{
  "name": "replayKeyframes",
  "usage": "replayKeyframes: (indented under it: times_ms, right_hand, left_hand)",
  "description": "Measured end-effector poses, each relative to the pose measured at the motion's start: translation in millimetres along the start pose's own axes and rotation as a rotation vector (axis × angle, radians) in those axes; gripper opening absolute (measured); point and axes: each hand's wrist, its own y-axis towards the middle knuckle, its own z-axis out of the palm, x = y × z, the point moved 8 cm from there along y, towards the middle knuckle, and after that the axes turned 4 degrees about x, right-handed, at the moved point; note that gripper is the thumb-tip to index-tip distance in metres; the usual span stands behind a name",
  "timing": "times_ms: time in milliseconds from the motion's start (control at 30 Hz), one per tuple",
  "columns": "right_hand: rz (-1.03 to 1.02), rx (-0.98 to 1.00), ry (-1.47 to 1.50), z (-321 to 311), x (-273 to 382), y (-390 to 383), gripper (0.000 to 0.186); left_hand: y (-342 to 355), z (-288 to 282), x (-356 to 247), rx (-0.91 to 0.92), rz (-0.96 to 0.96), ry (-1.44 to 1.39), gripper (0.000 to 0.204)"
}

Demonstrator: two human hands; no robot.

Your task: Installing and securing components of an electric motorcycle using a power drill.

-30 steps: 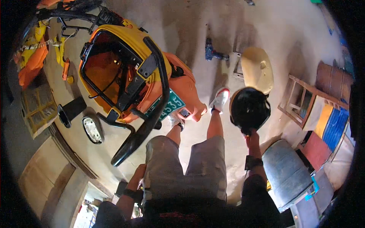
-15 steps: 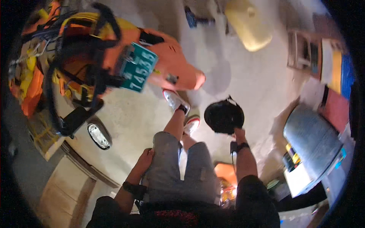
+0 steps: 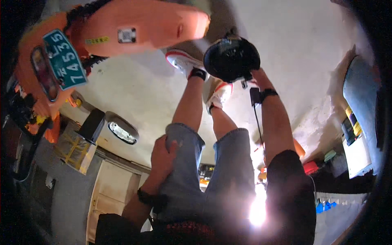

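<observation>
My right hand (image 3: 259, 75) grips the near right edge of a black, round, glossy shell-like part (image 3: 232, 59) with small tabs on its rim. It is held out over the floor, close to my shoes (image 3: 220, 96); what kind of part it is I cannot tell. My left hand (image 3: 164, 153) lies on the left thigh of my denim shorts (image 3: 179, 175), fingers spread over the cloth and holding nothing. Ahead and to the left is the orange tail body of a motor scooter (image 3: 151, 28), with a green plate (image 3: 65, 59) and a tail lamp (image 3: 44, 73).
A dark oval thing with a pale inside (image 3: 122, 130) lies on the floor to the left, near a taped cardboard box (image 3: 73, 149). Pale doors (image 3: 110, 192) are at lower left. A grey-blue tub (image 3: 361, 96) stands far right, and a bright lamp (image 3: 258, 208) glares behind me.
My view has shifted, and the scooter's tail now looms larger at upper left. The right hand still holds the black part, now higher in view. The left hand stays on the thigh.
</observation>
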Motion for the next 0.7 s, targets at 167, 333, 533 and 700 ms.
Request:
replayKeyframes:
  times_ms: [167,333,533,700]
  right_hand:
    - [0.108,-0.101,0.007,30,1,-59,0.05]
    - [0.194,-0.183,-0.008,-20,11,-115,0.027]
    - [0.038,0.189,-0.971,-72,78,-86,0.02]
    - [-0.578,-0.088,-1.161,-55,258,-44,0.025]
  left_hand:
    - [2,-11,-9,-0.075,0.042,0.034,0.049]
    - [13,-37,-25,-0.032,0.002,0.088,0.048]
    - [33,-83,-15,-0.003,-0.11,-0.059,0.051]
    - [50,-88,-22,0.045,-0.052,-0.169,0.051]
